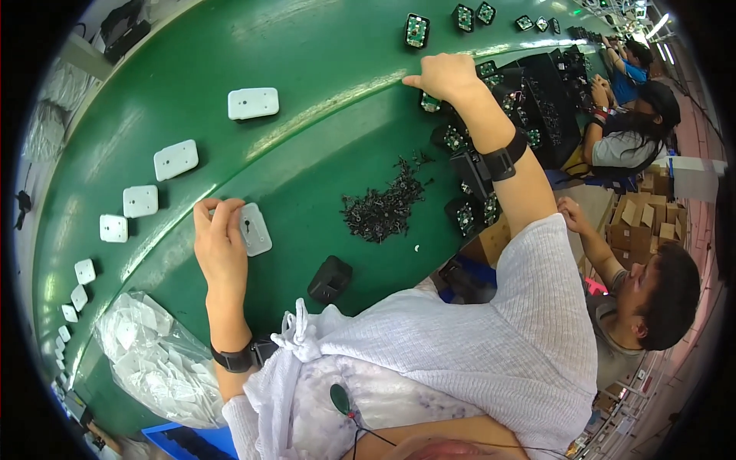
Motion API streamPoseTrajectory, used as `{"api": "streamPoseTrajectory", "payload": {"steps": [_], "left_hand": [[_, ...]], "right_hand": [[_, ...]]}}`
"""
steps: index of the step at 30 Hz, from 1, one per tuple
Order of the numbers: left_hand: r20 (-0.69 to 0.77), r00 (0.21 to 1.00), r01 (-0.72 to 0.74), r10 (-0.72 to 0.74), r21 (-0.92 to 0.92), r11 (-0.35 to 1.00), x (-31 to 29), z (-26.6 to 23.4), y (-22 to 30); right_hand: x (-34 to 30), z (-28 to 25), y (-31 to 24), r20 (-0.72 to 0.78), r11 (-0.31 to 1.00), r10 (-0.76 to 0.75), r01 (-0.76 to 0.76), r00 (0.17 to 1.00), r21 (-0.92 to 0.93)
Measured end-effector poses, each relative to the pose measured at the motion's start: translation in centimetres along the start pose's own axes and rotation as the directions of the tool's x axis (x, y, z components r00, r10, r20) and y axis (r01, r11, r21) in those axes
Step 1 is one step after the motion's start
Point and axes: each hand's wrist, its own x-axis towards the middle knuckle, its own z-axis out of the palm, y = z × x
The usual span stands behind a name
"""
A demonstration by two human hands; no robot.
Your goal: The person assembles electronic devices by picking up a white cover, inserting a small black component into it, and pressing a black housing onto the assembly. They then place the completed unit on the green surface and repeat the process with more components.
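My left hand (221, 244) has its fingers bent at the left edge of a flat white plastic cover (257, 232), which has a keyhole-shaped slot. The hand hides that edge, and the fingers look closed on it. My right hand (447, 76) is stretched to the far side, its thumb pointing left and its other fingers mostly hidden. Just below it sits a black housing with a green circuit board (430, 102); contact cannot be made out. A black plastic housing (330, 279) lies near my body. Between my arms is a pile of small black parts (386, 201).
White plastic casings (253, 103) stand in a row along the left of the green table (307, 169). A clear bag of white covers (157, 360) lies near left. More board-filled housings (417, 31) stand far off. At right are several people and cardboard boxes (640, 218).
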Motion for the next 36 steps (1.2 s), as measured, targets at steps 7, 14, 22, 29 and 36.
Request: {"api": "streamPoseTrajectory", "payload": {"steps": [7,14,22,29,36], "left_hand": [[-0.017,0.991,-0.128,0.132,0.158,0.979,-3.4,1.2,1.2],[0.005,0.942,-0.337,0.337,0.036,0.941,-3.4,1.8,1.0],[-0.119,0.991,-0.098,0.060,-0.345,0.933,-4.3,1.0,0.4],[-0.166,0.985,-0.110,0.052,-0.358,0.927,-4.5,1.2,-0.1],[0.085,0.977,0.177,-0.197,-0.840,0.512,-2.7,0.6,4.1]], "right_hand": [[-5.1,2.0,-6.0,-0.504,0.128,-0.048,0.506,0.862,0.853],[-11.5,2.8,-9.1,-0.633,0.541,-0.134,0.591,0.762,0.598],[-13.8,1.3,-15.4,-0.744,0.070,-0.296,0.791,0.599,0.608],[-13.7,2.7,-16.4,-0.731,0.113,-0.289,0.781,0.618,0.615],[-14.1,1.7,-15.1,-0.273,-0.717,-0.348,-0.067,0.897,0.694]]}}
